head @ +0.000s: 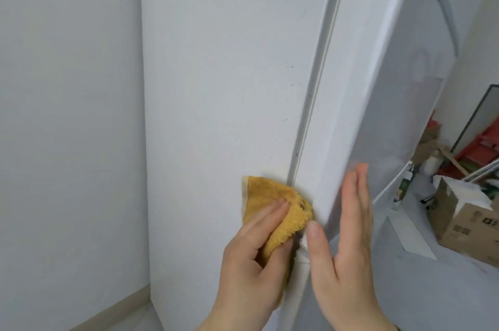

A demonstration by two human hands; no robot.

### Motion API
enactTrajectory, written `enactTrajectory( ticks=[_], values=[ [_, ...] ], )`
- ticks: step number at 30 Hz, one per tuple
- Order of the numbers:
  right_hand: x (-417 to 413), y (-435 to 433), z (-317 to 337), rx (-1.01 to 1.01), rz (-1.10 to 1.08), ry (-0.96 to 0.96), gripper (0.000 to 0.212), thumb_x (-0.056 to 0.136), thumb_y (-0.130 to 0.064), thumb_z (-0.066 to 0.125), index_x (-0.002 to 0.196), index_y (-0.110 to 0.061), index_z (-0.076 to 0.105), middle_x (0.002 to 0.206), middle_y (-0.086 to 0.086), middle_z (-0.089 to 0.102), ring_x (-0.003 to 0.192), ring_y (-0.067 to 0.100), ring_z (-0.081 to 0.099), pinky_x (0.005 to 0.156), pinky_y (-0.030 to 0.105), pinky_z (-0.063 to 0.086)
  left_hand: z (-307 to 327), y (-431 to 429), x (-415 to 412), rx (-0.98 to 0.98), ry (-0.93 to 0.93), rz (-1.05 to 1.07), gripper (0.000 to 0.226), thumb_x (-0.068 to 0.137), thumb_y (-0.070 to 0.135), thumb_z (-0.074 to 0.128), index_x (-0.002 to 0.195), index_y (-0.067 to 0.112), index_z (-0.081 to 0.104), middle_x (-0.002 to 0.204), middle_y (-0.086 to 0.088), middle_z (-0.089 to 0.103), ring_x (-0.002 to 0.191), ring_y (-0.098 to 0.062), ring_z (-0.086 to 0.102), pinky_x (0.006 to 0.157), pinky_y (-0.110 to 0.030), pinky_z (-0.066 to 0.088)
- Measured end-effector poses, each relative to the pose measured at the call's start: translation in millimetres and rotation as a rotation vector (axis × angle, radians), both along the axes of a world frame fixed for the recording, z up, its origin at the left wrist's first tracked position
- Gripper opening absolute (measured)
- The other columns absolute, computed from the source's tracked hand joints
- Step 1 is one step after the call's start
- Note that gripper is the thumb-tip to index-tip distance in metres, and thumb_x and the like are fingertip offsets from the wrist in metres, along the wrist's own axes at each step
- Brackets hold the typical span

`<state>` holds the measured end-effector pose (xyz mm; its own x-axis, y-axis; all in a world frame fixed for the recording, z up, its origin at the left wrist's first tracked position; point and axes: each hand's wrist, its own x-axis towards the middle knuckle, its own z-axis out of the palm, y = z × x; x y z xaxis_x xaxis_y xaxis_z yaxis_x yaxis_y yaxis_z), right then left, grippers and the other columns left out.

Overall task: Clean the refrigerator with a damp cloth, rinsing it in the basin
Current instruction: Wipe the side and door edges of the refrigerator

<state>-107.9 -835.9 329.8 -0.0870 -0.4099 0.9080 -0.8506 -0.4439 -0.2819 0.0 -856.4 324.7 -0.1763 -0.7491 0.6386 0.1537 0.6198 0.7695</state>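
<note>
Left hand (251, 257) pinches yellow cloth (270, 203) between thumb and fingers, pressing it low on refrigerator (221, 74) side panel, just beside door seam. Right hand (343, 249) flat, fingers straight, against door (378, 87) edge. Cardboard box (469, 217) far right.

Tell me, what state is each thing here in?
Cloth: bunched, pressed against the fridge side.
Left hand: grips the cloth.
Right hand: open, fingers straight, at the door.
Fridge side: marked with a few dark specks.
Door: cannot tell whether shut or ajar.
Box: top open, white material inside.
</note>
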Motion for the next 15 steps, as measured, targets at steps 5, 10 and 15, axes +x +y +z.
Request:
enactTrajectory(
  ticks=[5,10,15],
  values=[
    [-9,-17,-11,-0.130,0.020,0.068,0.051,0.095,-0.051,0.018,0.141,-0.048,-0.004,0.148,-0.033,-0.008,0.139,-0.005,-0.003,0.111,0.010,0.000,-28,-30,-8,-0.459,-0.014,0.085,0.043,0.080,0.023,0.051,0.117,0.043,0.054,0.121,0.037,0.051,0.116,0.012,0.046,0.095,-0.002,0.031],
    [-11,-24,-13,-0.185,-0.015,0.097,0.050,0.097,-0.048,0.018,0.143,-0.043,-0.002,0.151,-0.029,-0.006,0.140,-0.003,0.000,0.112,0.012,0.004,30,-56,-4,-0.745,-0.033,0.270,0.036,0.073,0.009,0.047,0.102,0.025,0.060,0.108,0.009,0.056,0.095,0.000,0.054,0.088,-0.002,0.036],
    [-9,-28,-13,-0.236,-0.042,0.088,0.051,0.097,-0.044,0.023,0.144,-0.040,0.003,0.152,-0.026,-0.002,0.140,-0.002,0.004,0.111,0.011,0.009,190,-70,-9,-0.768,0.053,0.301,0.032,0.076,0.001,0.052,0.099,0.014,0.072,0.104,0.002,0.066,0.099,-0.009,0.057,0.092,-0.016,0.040]
  ],
)
